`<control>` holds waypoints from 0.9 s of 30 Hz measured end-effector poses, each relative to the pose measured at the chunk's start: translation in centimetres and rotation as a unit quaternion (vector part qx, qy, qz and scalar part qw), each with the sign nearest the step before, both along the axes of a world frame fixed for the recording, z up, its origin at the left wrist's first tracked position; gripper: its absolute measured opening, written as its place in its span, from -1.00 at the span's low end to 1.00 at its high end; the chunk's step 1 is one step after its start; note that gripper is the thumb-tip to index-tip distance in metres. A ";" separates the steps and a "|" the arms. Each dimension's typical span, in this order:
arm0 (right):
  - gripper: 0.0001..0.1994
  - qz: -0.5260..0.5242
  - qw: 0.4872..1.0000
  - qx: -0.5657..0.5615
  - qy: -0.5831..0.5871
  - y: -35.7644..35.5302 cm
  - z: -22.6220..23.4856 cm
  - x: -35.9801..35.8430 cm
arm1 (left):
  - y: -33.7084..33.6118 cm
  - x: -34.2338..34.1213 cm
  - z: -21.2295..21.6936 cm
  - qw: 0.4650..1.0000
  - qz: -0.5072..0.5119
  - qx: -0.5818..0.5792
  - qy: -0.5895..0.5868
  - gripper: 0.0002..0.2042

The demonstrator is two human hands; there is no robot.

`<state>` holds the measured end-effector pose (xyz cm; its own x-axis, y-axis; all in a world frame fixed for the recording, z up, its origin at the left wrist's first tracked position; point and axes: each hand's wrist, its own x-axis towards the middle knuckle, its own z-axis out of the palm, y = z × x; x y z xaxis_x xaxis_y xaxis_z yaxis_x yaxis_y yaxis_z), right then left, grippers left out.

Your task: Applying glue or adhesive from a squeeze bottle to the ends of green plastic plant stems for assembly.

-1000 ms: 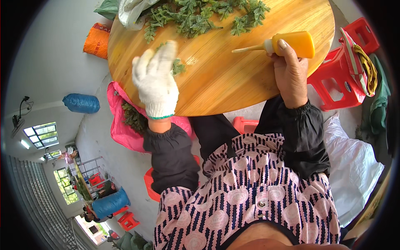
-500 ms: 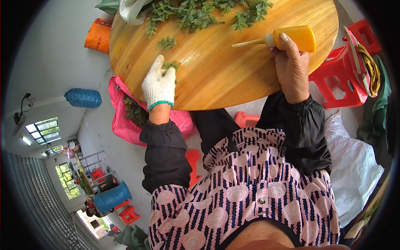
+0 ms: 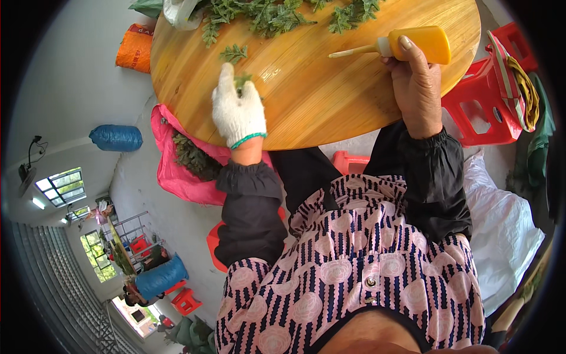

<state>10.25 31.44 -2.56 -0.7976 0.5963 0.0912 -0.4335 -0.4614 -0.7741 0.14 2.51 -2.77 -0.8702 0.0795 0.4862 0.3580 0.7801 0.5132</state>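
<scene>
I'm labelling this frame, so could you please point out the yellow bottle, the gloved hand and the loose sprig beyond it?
yellow bottle [image 3: 423, 42], head view, on its yellow body.
left hand [image 3: 237, 112], head view, back of the white glove.
sprig [image 3: 234, 53], head view, its leafy middle.

Orange-yellow squeeze bottle [image 3: 420, 44] with a white nozzle lies at the worktop's [image 3: 330, 100] right edge. Orange sack [image 3: 135, 48] on the floor off its left edge, pink bag [image 3: 177, 171] below its near-left edge, blue sack [image 3: 116, 137] further left.
</scene>
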 end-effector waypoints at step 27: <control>-0.70 0.030 0.998 0.042 -0.025 -0.6 1.0 0.4 | 0.6 -0.3 1.4 0.972 -0.077 -0.219 0.019 -0.43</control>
<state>10.61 30.87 -1.60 -0.8360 0.5396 0.0992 -0.3677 -0.4169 -0.8312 -0.12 3.11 -1.39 -0.8137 0.4149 0.4071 0.5004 0.8564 0.1274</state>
